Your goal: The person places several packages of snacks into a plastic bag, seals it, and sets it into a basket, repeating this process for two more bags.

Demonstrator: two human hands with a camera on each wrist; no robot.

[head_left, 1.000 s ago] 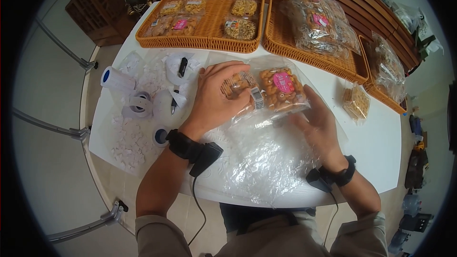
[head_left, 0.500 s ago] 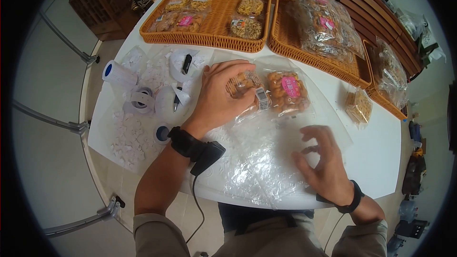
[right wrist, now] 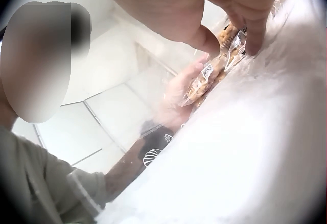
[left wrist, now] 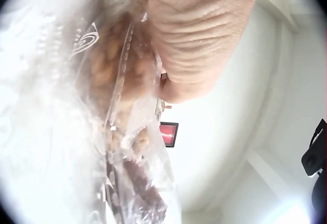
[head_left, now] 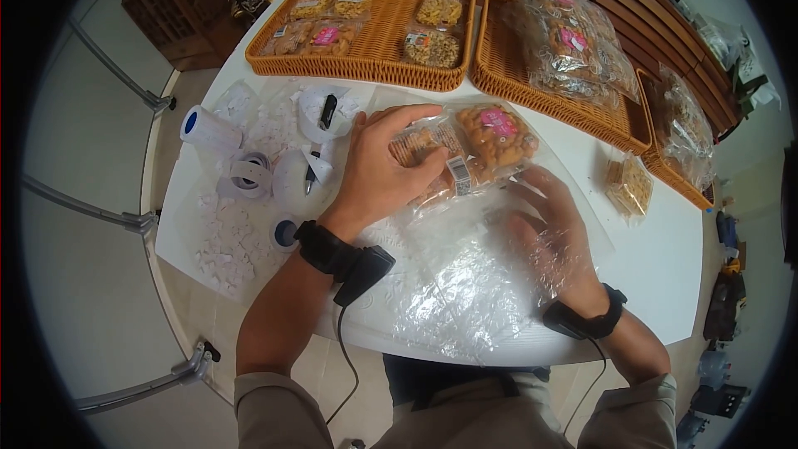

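Observation:
A nut packet with a barcode label (head_left: 459, 170) lies at the middle of the table, gripped by the left hand (head_left: 374, 162), thumb on its face. Beside it on the right is a tilted nut packet with a pink label (head_left: 499, 123). Both are on or in a large clear plastic bag (head_left: 453, 283); which, I cannot tell. Just below the pink-labelled packet, the right hand (head_left: 553, 237) has its fingers apart and bent, blurred, with clear film over part of it. Wrinkled film and nuts (left wrist: 104, 71) show beside the left hand (left wrist: 191, 30) in the left wrist view.
Wicker trays (head_left: 357, 75) with snack packets stand along the back and right. A loose square packet (head_left: 629, 186) lies at right. Tape rolls (head_left: 212, 131), a black-handled tool (head_left: 328, 111) and paper scraps (head_left: 224, 241) cover the left side.
From the front right, the right hand has moved up and left towards the packets. The pink-labelled packet has shifted slightly up and left and turned. The left hand keeps its hold.

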